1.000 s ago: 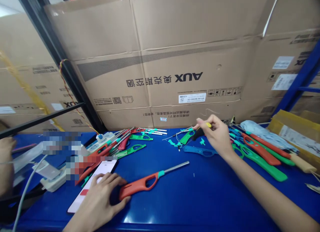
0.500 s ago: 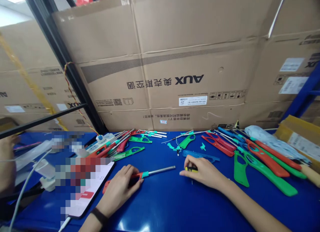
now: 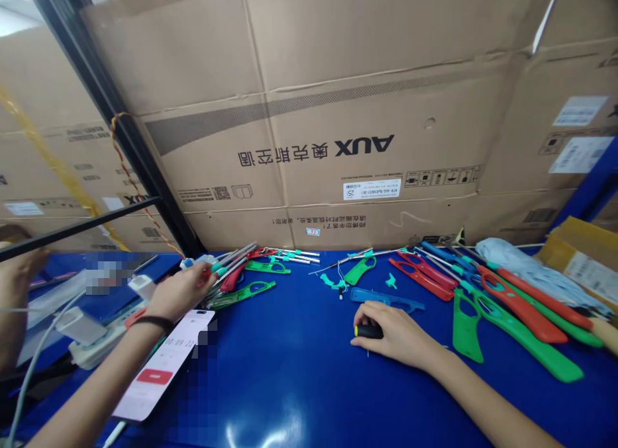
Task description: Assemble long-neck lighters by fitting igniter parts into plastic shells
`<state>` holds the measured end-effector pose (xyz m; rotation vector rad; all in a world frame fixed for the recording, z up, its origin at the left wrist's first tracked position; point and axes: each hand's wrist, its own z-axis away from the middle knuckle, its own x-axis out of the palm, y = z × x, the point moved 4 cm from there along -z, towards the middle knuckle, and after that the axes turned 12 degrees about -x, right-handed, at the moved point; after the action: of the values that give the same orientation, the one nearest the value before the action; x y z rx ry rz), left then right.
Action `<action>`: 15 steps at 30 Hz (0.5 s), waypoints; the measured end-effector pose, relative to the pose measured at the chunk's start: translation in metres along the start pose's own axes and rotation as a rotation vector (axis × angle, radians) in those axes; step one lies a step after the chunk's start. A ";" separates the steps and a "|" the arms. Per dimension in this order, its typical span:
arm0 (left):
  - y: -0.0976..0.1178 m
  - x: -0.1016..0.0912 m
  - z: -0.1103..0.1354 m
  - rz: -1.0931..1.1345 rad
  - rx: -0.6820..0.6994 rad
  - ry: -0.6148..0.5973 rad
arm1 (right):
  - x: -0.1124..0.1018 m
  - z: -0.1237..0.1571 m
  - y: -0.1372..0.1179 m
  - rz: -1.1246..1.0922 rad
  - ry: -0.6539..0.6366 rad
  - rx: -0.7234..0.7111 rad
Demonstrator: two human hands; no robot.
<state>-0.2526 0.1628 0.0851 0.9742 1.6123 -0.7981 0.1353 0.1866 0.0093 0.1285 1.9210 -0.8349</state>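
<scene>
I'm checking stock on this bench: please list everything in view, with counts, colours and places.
bench: one, blue, under everything
cardboard boxes: several, brown, stacked behind the bench
phone: one, white screen, front left on the bench
power strip: one, white, left of the phone
utility lighters: many, red and green, heaped back left and right
lighter shell: one, blue, back middle
small parts: a few, teal, back middle
screwdriver: one, black handle, under the right hand
co-worker's hand: one, far left
left hand: at the left heap, black wristband
right hand: on the screwdriver
</scene>
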 end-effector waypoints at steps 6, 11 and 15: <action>0.002 0.006 -0.029 -0.114 0.036 -0.025 | 0.002 0.000 0.003 -0.019 0.005 0.010; 0.026 0.011 -0.024 -0.107 0.138 0.088 | 0.002 0.000 0.002 -0.023 0.005 0.010; 0.049 0.023 -0.010 -0.030 0.332 0.050 | 0.000 0.001 0.001 -0.018 0.000 0.006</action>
<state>-0.2163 0.1981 0.0638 1.2131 1.5691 -1.0931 0.1363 0.1872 0.0082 0.1156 1.9223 -0.8531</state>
